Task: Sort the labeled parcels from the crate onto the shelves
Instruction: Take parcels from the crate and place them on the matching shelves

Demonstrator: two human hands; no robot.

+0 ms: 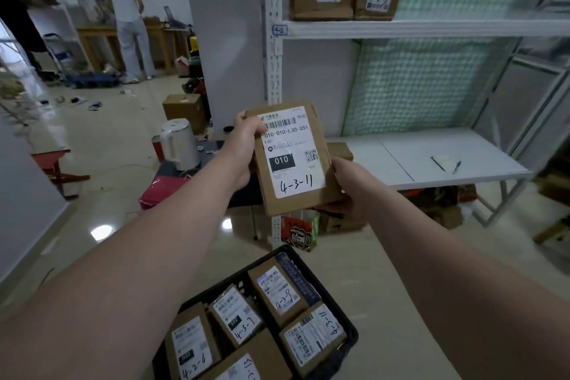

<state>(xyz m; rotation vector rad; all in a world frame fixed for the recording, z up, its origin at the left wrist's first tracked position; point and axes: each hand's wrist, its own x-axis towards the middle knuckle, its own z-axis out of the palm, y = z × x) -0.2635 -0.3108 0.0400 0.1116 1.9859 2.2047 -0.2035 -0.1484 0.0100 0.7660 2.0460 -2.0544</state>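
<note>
Brown parcel [293,160], white label [285,133] marked 4-3-11 facing us, stands nearly upright, top leaning left, gripped between the left hand [243,145] at its upper edge and the right hand [351,185] at its lower corner.

A flat brown cardboard parcel [297,204], with 4-3-11 handwritten on its white label [293,151], is held upright before white metal shelves [431,29]. Below it, a black plastic crate [353,337] holds several similar labelled parcels [236,316].

Parcel [293,157], perhaps two, between hands [243,146] [354,190]
</note>
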